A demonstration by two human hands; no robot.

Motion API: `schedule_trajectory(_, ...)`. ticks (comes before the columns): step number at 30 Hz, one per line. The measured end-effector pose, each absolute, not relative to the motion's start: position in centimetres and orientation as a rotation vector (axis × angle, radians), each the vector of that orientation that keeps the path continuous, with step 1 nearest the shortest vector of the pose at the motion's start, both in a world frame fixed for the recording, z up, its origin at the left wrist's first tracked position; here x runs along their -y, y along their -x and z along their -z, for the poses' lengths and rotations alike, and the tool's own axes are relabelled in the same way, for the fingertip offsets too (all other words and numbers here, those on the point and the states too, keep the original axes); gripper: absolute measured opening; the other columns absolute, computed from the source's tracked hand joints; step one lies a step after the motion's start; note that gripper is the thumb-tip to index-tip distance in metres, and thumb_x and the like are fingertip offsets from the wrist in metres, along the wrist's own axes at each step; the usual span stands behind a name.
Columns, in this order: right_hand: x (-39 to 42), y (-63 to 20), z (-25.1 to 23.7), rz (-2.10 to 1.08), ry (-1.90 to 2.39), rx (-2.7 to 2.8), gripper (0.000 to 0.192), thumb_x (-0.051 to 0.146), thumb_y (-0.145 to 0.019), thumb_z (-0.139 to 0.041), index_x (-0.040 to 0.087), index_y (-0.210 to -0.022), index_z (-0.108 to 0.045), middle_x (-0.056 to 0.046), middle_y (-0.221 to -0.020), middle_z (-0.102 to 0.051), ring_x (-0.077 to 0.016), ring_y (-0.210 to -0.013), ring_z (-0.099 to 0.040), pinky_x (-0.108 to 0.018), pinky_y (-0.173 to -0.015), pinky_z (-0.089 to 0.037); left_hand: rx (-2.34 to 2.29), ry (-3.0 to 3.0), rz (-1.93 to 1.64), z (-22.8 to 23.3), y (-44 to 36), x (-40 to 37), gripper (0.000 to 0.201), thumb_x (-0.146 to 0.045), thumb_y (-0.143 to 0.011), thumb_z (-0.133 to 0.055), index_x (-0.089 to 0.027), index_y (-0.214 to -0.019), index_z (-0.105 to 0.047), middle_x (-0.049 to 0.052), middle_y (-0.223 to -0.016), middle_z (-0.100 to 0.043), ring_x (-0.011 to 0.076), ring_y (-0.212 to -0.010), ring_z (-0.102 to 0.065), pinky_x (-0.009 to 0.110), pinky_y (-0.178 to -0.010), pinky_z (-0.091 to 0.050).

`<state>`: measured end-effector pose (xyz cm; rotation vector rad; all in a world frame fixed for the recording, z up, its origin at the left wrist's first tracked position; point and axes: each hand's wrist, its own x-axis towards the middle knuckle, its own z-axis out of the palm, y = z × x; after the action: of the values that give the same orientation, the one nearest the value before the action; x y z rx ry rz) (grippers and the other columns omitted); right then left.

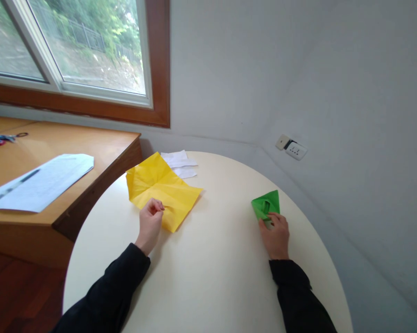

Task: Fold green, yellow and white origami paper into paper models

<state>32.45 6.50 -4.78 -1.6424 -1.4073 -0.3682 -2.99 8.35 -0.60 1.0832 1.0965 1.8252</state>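
Note:
A creased sheet of yellow paper (167, 187) lies at the left of the round white table, its surface bent and partly raised. My left hand (151, 219) is closed at the near side of this sheet, fingertips pinched where a small crease runs into the paper. Over on the right, a small folded piece of green paper (269, 201) rests close to the table's rim, with a raised loop of folds in its middle. My right hand (276, 231) grips its near edge between thumb and fingers. The palm hides its lower corner.
White paper pieces (179, 162) lie behind the yellow sheet on the round table (208, 282). A wooden desk (111, 143) at left holds a printed sheet with a pen (16, 186) on it, and scissors (9, 138). A wall socket (296, 150) is at right.

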Motion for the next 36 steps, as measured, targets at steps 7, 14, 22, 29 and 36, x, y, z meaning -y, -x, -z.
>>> schedule_trajectory(7, -5.9, -29.3, 3.8, 0.453, 1.457, 1.533, 0.010, 0.025, -0.077, -0.054, 0.017, -0.075, -0.058, -0.010, -0.087, -0.057, -0.0238, -0.084, -0.054, -0.044, -0.079, -0.048, -0.927, -0.841, -1.729, -0.1, 2.7, -8.0, 0.016, -0.004, -0.044, -0.043, -0.017, -0.049, -0.038, -0.005, -0.053, -0.043, 0.0094, -0.056, -0.043, 0.023, -0.059, -0.034)
schedule_trajectory(14, -4.4, -23.3, 2.6, 0.273, 1.279, 1.674, 0.003, 0.018, -0.079, -0.055, 0.019, -0.079, -0.058, -0.008, -0.093, -0.054, -0.0219, -0.089, -0.055, -0.041, -0.079, -0.049, -0.773, -0.755, -1.677, -0.6, 2.2, -7.6, 0.018, -0.001, -0.042, -0.040, -0.017, -0.048, -0.036, -0.007, -0.050, -0.040, 0.0072, -0.050, -0.039, 0.021, -0.054, -0.033)
schedule_trajectory(22, -1.8, -18.7, 1.8, 0.052, 1.081, 1.805, 0.019, 0.007, -0.074, -0.055, 0.022, -0.085, -0.059, -0.008, -0.099, -0.054, -0.0213, -0.093, -0.055, -0.038, -0.079, -0.051, -0.677, -0.701, -1.526, -1.2, 1.7, -6.9, 0.020, 0.002, -0.043, -0.043, -0.017, -0.047, -0.038, -0.007, -0.049, -0.041, 0.0062, -0.048, -0.038, 0.019, -0.048, -0.033)
schedule_trajectory(29, -1.3, -18.2, 1.6, -0.014, 1.032, 1.842, 0.022, 0.005, -0.073, -0.056, 0.021, -0.088, -0.059, -0.009, -0.100, -0.054, -0.0217, -0.095, -0.055, -0.037, -0.081, -0.051, -0.678, -0.703, -1.378, -1.5, 1.4, -6.5, 0.042, -0.009, -0.057, -0.065, -0.022, -0.096, -0.056, 0.003, -0.098, -0.063, 0.0157, -0.094, -0.058, 0.033, -0.094, -0.038)
schedule_trajectory(36, -1.0, -18.1, 1.2, -0.053, 0.917, 1.884, 0.029, 0.002, -0.071, -0.055, 0.023, -0.089, -0.060, -0.008, -0.102, -0.054, -0.0222, -0.100, -0.055, -0.038, -0.083, -0.052, -0.692, -0.769, -1.113, -1.7, 0.5, -5.2, 0.075, -0.028, -0.068, -0.073, -0.024, -0.132, -0.034, 0.010, -0.115, -0.061, 0.0234, -0.106, -0.057, 0.036, -0.095, -0.038)
